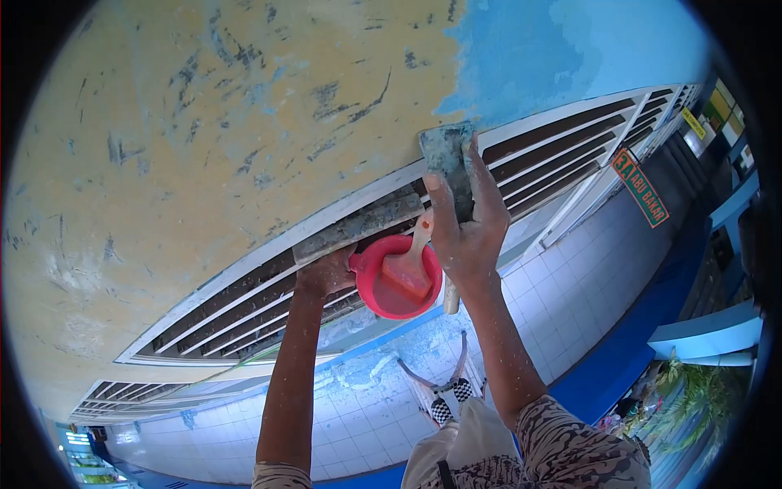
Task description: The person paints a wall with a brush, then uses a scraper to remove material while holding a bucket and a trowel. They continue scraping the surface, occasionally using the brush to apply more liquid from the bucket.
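My left hand (328,273) grips a long grey plaster-caked board (358,224) just below the wall, with the red pot (376,285) beside it. A brush with a pale handle (420,236) stands in the pot, in a murky liquid. My right hand (472,228) is closed around a grey-green, plaster-smeared scraper (448,159), whose wide edge is up against the lower edge of the wall. The wall (244,122) is yellowish with dark scuffs, and blue paint (529,57) covers its right part.
White louvred vents (554,151) run under the wall. An orange sign (639,187) hangs at the right. Far below lie a white tiled floor (342,424) and a blue strip (603,342). My feet in checkered shoes (452,399) stand over a support. Plants (692,399) are at lower right.
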A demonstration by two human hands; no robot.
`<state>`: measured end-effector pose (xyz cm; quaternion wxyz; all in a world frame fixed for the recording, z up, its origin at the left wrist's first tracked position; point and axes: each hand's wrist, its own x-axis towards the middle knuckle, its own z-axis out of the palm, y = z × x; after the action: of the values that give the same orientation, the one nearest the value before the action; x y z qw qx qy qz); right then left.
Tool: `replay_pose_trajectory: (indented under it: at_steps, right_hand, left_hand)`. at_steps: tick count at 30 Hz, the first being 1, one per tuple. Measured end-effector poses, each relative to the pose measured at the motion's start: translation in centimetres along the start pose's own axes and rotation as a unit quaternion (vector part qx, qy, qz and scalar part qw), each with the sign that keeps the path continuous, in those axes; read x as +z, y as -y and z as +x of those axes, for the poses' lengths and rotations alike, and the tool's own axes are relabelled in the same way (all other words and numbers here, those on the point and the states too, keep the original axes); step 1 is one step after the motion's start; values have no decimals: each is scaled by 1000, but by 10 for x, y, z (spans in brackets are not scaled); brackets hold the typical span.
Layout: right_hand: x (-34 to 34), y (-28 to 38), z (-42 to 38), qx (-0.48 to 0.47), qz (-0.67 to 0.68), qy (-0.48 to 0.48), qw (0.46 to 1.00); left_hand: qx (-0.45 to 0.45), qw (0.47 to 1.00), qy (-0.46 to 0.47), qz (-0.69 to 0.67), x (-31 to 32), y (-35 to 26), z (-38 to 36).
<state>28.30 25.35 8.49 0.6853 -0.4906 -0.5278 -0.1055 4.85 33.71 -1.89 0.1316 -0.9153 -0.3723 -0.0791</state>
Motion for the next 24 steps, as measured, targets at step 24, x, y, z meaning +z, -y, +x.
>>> replay_pose_trajectory:
  at_steps: [24]
  right_hand:
    - [1, -15, -3, 9, 53, -19, 998]
  left_hand:
    - [-23, 996, 48, -74, 11, 5, -6]
